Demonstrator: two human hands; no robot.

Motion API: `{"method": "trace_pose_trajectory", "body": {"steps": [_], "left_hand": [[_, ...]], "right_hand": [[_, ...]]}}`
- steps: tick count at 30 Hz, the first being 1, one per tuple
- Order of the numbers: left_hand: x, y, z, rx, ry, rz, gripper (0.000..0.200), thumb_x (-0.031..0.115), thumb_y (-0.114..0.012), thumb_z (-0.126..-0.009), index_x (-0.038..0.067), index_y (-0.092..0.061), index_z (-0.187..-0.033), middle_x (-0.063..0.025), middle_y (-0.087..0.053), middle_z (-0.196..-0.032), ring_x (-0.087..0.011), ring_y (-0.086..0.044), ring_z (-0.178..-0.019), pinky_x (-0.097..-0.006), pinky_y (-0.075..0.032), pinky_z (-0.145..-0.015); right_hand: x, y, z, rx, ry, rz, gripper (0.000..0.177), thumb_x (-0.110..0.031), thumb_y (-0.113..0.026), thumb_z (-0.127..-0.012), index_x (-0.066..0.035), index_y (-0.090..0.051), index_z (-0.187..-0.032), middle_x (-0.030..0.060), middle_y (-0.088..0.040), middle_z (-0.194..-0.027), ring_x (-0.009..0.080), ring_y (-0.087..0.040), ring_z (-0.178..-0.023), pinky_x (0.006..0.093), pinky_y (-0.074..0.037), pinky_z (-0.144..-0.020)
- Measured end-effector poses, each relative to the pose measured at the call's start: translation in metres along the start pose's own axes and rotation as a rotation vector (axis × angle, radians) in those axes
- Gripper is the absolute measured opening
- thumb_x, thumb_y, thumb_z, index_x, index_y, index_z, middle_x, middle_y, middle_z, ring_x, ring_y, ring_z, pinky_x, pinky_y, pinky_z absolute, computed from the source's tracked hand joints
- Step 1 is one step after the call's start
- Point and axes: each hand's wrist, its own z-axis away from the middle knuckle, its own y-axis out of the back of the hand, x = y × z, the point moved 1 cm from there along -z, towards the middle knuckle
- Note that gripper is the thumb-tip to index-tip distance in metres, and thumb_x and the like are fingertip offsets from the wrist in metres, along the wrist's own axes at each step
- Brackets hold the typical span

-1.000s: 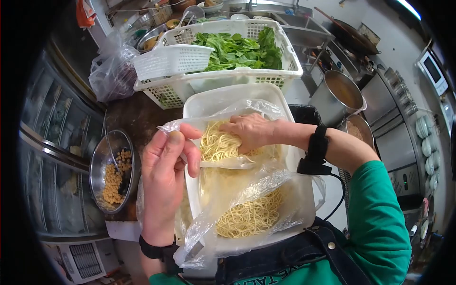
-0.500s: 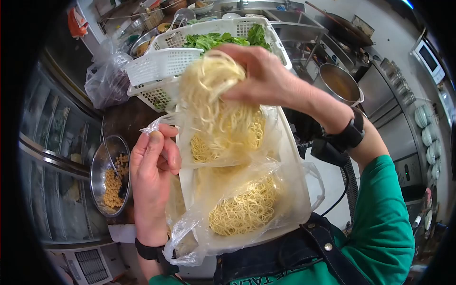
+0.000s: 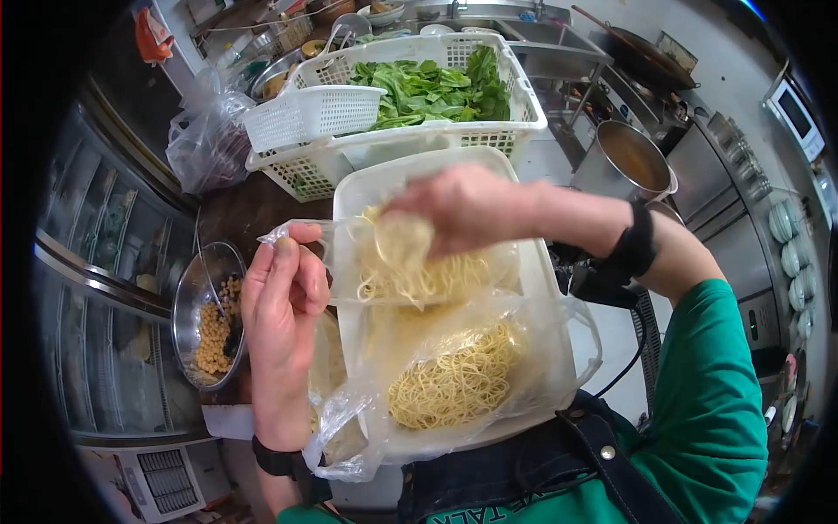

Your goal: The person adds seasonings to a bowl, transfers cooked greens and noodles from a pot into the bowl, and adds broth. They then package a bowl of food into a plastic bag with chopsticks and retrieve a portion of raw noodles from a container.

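My left hand [image 3: 284, 297] pinches the edge of a clear plastic bag [image 3: 327, 240] between thumb and fingers, holding it up at the left. Blurred by motion, my right hand [image 3: 463, 210] is low over the far half of a white plastic tub [image 3: 358, 183]. It grips a clump of pale noodles [image 3: 404, 249], with strands hanging onto the noodles below; its fingertips are partly hidden. Nearer to me in the tub, a second clear bag [image 3: 349, 432] lies open around a mound of yellow noodles [image 3: 458, 375].
Beyond the tub stands a white basket [image 3: 515, 131] of leafy greens [image 3: 428, 92], with a smaller white basket [image 3: 314, 118] on its left rim. A steel bowl of chickpea-like beans [image 3: 214, 341] sits at left. To the right are a large pot [image 3: 628, 157] and a black cable [image 3: 633, 345].
My right hand has come down from in front of the greens toward the tub, lowering the clump of noodles. My left hand keeps its pinch on the bag, nearly still.
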Motion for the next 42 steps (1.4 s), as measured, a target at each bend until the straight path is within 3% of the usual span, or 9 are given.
{"method": "trace_pose_trajectory", "body": {"steps": [6,12,22,24,31,35,38,40,42], "left_hand": [[0.0,-0.005,0.005,0.059,-0.025,-0.014,0.024,0.023,-0.043,-0.09,0.002,-0.054,-0.094,0.0021,-0.044,-0.054,-0.0021,-0.036,-0.046,-0.0158,-0.026,-0.042],[0.001,-0.006,0.007,0.046,-0.042,-0.043,0.024,0.022,-0.043,-0.091,0.002,-0.055,-0.093,0.0021,-0.045,-0.053,-0.002,-0.035,-0.045,-0.0156,-0.025,-0.04],[0.001,-0.015,0.003,0.02,-0.04,-0.12,0.024,0.023,-0.043,-0.09,0.003,-0.055,-0.094,0.0022,-0.044,-0.053,-0.0028,-0.035,-0.043,-0.0166,-0.025,-0.039],[0.001,-0.007,0.004,0.022,-0.036,-0.091,0.024,0.023,-0.043,-0.09,0.003,-0.055,-0.094,0.0022,-0.044,-0.053,-0.0031,-0.035,-0.043,-0.0168,-0.026,-0.04],[0.0,0.002,-0.005,0.007,-0.014,-0.034,0.025,0.024,-0.044,-0.09,0.003,-0.054,-0.097,0.002,-0.043,-0.054,-0.0041,-0.036,-0.046,-0.0177,-0.029,-0.044],[0.0,0.007,-0.014,0.086,-0.029,-0.158,0.025,0.025,-0.043,-0.09,0.002,-0.055,-0.091,0.0026,-0.044,-0.057,-0.0044,-0.036,-0.047,-0.0178,-0.029,-0.044],[0.007,0.039,-0.038,0.168,-0.171,-1.033,0.043,0.037,-0.044,-0.089,0.002,-0.059,-0.07,-0.0003,-0.055,-0.061,-0.0066,-0.051,-0.058,-0.0181,-0.039,-0.054],[0.026,0.041,-0.062,0.242,-0.419,-1.025,0.043,0.039,-0.041,-0.089,0.001,-0.059,-0.083,-0.0046,-0.059,-0.075,-0.0107,-0.056,-0.07,-0.0206,-0.043,-0.061],[0.045,0.001,-0.072,0.155,-0.371,-0.285,0.047,0.043,-0.034,-0.09,0.004,-0.053,-0.108,-0.0084,-0.059,-0.098,-0.0142,-0.054,-0.094,-0.0269,-0.041,-0.076]], "right_hand": [[0.055,-0.071,-0.002,-0.116,-0.091,0.43,0.058,-0.008,-0.06,-0.067,-0.018,-0.042,-0.121,0.0123,-0.052,-0.098,0.0296,-0.055,-0.086,0.0373,-0.047,-0.069],[0.05,-0.078,0.018,-0.286,0.021,-0.112,0.076,-0.012,-0.062,-0.067,-0.023,-0.025,-0.133,0.0164,-0.028,-0.128,0.0342,-0.027,-0.121,0.0479,-0.031,-0.095],[0.046,-0.062,0.014,-0.261,-0.183,0.005,0.056,-0.014,-0.067,-0.062,-0.015,-0.049,-0.115,0.0131,-0.051,-0.11,0.0258,-0.052,-0.1,0.0352,-0.043,-0.085],[0.045,-0.036,0.023,-0.008,-0.501,-0.363,0.047,-0.013,-0.066,-0.064,-0.011,-0.053,-0.109,0.011,-0.06,-0.091,0.0225,-0.059,-0.082,0.0322,-0.046,-0.077],[0.028,0.037,0.02,0.51,-0.423,-1.496,0.026,-0.008,-0.057,-0.069,0.005,-0.057,-0.091,0.0088,-0.061,-0.084,0.0137,-0.061,-0.072,0.0265,-0.052,-0.067],[0.019,0.065,0.015,0.691,0.003,-1.099,0.025,-0.014,-0.053,-0.08,0.001,-0.054,-0.1,0.0088,-0.061,-0.092,0.0153,-0.061,-0.083,0.0279,-0.05,-0.074],[-0.009,0.1,0.011,0.708,-0.086,-1.467,0.023,-0.014,-0.053,-0.081,0.001,-0.055,-0.098,0.0083,-0.061,-0.092,0.0142,-0.061,-0.083,0.027,-0.049,-0.073],[-0.018,0.114,0.013,0.646,-0.032,-1.684,0.028,-0.019,-0.053,-0.083,-0.001,-0.052,-0.104,0.0075,-0.06,-0.095,0.0127,-0.058,-0.084,0.0263,-0.048,-0.073],[-0.016,0.119,0.007,0.565,0.028,-1.9,0.034,-0.025,-0.053,-0.085,-0.002,-0.049,-0.109,0.0068,-0.058,-0.099,0.0112,-0.056,-0.085,0.0257,-0.047,-0.073]]}}
